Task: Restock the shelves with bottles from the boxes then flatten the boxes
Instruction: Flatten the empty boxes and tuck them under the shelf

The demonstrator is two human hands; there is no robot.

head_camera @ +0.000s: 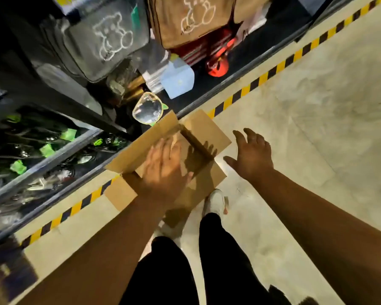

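Head view: a pale concrete floor edged with yellow-black tape runs along the bottle shelf. Your left hand spreads flat-fingered over the open cardboard box; just right of it, your right hand hovers splayed and empty.

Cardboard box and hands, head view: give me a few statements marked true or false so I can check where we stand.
1. The cardboard box sits on the floor with its flaps open. True.
2. Bottles show inside the box. False: the part of its inside that is visible is bare cardboard.
3. The right hand grips a bottle. False: it is open, holds nothing and is to the right of the box.
4. The left hand is over the box with its fingers straight. True.
5. The striped floor tape is red and white. False: it is yellow and black.
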